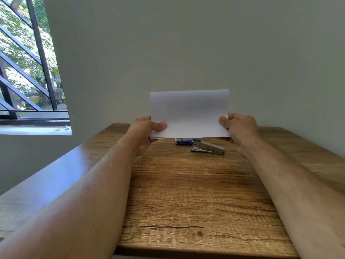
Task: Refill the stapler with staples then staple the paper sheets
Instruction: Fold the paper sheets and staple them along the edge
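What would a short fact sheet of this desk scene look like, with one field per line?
setting: wooden table against a plain wall, window at the left
left hand: grips the left edge of the paper sheets
right hand: grips their right edge
paper sheets: held upright above the table, top curling away
stapler: silver with teal ends, lying on the table, untouched
staple box: small, blue, left of the stapler, partly hidden by the sheets

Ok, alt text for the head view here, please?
Both hands, left and right, hold white paper sheets upright above a wooden table. Behind the sheets, a metal stapler lies beside a small blue box.
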